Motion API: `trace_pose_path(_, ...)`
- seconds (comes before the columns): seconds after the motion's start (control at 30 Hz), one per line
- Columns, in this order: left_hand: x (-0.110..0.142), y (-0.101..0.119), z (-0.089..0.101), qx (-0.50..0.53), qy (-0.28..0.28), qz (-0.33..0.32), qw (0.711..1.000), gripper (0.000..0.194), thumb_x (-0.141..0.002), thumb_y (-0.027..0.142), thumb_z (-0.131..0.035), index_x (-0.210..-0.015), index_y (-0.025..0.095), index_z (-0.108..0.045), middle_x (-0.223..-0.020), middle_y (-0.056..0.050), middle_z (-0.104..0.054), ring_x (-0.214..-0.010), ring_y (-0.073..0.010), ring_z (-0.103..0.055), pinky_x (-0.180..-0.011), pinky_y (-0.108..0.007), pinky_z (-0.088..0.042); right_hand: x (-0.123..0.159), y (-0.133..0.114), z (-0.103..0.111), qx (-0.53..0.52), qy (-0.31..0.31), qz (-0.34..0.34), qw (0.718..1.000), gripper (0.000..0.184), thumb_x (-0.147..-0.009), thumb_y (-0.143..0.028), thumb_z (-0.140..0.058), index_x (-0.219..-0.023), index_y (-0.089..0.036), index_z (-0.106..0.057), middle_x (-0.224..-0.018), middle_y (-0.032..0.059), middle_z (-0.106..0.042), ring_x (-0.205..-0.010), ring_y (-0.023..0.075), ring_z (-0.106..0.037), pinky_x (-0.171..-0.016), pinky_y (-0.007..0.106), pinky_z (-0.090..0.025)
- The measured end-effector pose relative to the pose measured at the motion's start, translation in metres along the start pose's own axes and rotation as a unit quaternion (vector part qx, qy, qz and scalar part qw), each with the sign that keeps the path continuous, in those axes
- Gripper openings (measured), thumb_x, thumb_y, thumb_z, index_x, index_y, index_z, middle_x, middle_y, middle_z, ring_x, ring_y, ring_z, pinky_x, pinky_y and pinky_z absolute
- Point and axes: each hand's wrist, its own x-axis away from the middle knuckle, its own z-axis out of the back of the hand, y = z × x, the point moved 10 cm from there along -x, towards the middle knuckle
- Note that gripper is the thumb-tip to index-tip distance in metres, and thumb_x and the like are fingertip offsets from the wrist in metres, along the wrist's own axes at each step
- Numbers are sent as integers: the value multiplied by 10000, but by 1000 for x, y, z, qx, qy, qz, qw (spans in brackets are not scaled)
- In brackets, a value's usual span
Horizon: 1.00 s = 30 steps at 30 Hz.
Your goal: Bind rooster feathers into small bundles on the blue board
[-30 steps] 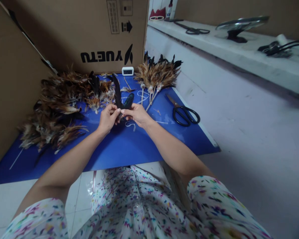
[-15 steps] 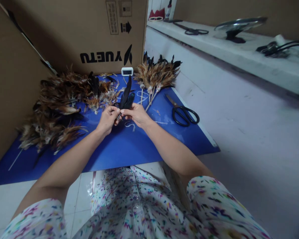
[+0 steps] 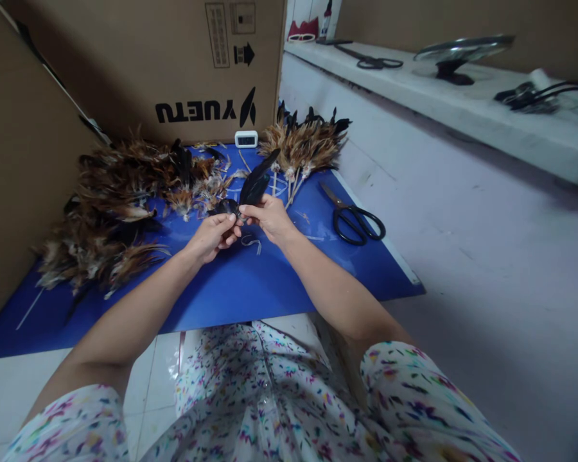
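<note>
Black feathers: in both hands, over the middle of the blue tabletop.
Where they point: the longest leans away from the person and to the right, tip up; a shorter dark one sticks out left.
Left hand: thumb and fingers pinched shut on the low ends, fingers curled.
Right hand: pinched on them too, just beside the left.
Arms: both stretched forward, coming together.
Brown feather pile: at left.
Feather bunches on sticks: back right.
Scissors: right side, handles nearer the person.
Cardboard box: behind, inside hidden.
</note>
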Motion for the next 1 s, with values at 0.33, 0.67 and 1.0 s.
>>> trace_pose_path(0.33,-3,0,5,5,5,-29,1000,424,-607,468,-885,-755,128,-680,-656,-34,-657,-422,-33,-431,-341,-147,-214,2,-1,1,34,6,0,999,153,-695,-161,-747,-724,-168,-597,-593,-39,-651,-564,87,-620,-534,206,-444)
trace_pose_path(0.67,-3,6,18,-14,80,-44,996,300,-681,367,-832,-741,141,-645,-684,-39,-691,-417,-39,-444,-340,-150,-221,4,-18,15,198,93,98,971,169,-824,-310,-687,-892,-196,-583,-810,17,-640,-781,155,-627,-709,286,-498)
trace_pose_path(1.0,-7,28,64,-50,220,-127,966,173,-812,252,-727,-733,130,-634,-662,-18,-692,-445,-43,-494,-399,-163,-348,104,-10,-149,599,-141,388,686,305,-974,-139,-399,-1140,-131,-655,-1201,142,-644,-1097,284,-499,-939,451,-425)
